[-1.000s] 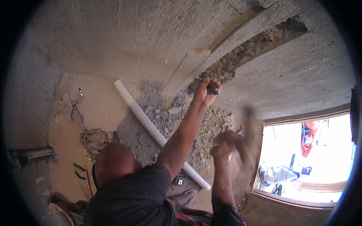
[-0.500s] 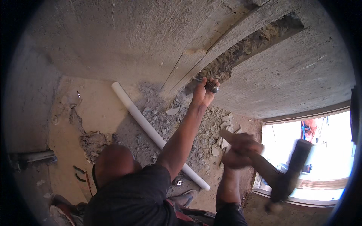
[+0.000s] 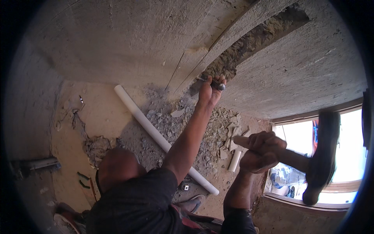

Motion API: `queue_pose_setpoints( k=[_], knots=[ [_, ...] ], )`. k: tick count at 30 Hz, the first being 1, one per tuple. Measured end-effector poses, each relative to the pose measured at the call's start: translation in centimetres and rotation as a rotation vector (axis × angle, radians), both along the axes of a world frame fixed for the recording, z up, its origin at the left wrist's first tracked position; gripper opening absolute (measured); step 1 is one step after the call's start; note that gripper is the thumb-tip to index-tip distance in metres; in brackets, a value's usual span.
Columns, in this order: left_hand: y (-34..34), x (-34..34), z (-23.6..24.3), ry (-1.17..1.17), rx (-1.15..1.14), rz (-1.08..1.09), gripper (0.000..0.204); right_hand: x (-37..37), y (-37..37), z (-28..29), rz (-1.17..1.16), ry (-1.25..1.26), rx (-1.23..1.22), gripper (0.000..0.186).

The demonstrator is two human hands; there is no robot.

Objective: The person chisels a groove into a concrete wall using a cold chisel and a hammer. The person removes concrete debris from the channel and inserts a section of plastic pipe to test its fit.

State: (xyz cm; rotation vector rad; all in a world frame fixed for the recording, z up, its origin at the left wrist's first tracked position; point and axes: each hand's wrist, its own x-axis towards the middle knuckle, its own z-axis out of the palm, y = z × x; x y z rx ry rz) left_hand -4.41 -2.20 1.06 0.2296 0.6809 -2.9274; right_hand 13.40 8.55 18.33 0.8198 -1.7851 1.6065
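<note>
Left hand [image 3: 210,93] is gripping a metal tool [image 3: 221,87] at the wall groove [image 3: 253,48]; right hand [image 3: 264,152] is clenching a hammer [image 3: 322,152], fingers wrapped around its handle.

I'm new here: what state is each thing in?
Left grip: closed around metal tool.
Metal tool: held at wall groove.
Right grip: closed around hammer.
Hammer: aloft, apart from metal tool.
Wall groove: open, rough inside.
Long white pipe: lying on floor.
Rubble: broken, scattered.
Green-handled tool: handles spread apart.

Head-worn left fisheye, looking down from above, near hands [image 3: 263,152], wide across wall [image 3: 280,78], floor [image 3: 105,111]
</note>
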Motion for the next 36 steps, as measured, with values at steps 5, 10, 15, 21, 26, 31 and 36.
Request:
queue_pose_setpoints(
  k=[5,10,15,21,26,31,36],
  knots=[
    [0.1,-0.1,0.9,-0.120,0.017,-0.055,0.027,-3.5,3.1,-12.4,-0.517,-0.262,1.038,0.027],
    [0.6,-1.2,-1.5,0.134,-0.051,-0.012,0.032,-2.1,1.3,-4.4,-0.260,-0.820,0.529,0.034],
    [-0.2,-0.6,0.3,0.027,0.093,0.000,0.034,-0.3,0.8,0.8,-0.034,-0.202,0.038,0.048],
    [0.2,-0.8,1.7,-0.105,0.076,0.000,0.030,-4.2,3.5,-9.9,-0.391,0.232,0.703,0.039],
    [0.5,-1.7,0.7,-0.091,0.001,0.033,0.026,-3.2,1.3,-6.8,-0.287,-0.737,0.569,0.034],
    [-0.2,-1.5,0.3,0.002,0.093,-0.016,0.027,-1.2,1.4,-0.6,-0.037,-0.309,0.159,0.044],
    [0.1,-0.3,2.4,-0.068,-0.013,0.005,0.032,-2.3,0.0,-2.5,-0.123,0.040,0.198,0.039]
  ],
)
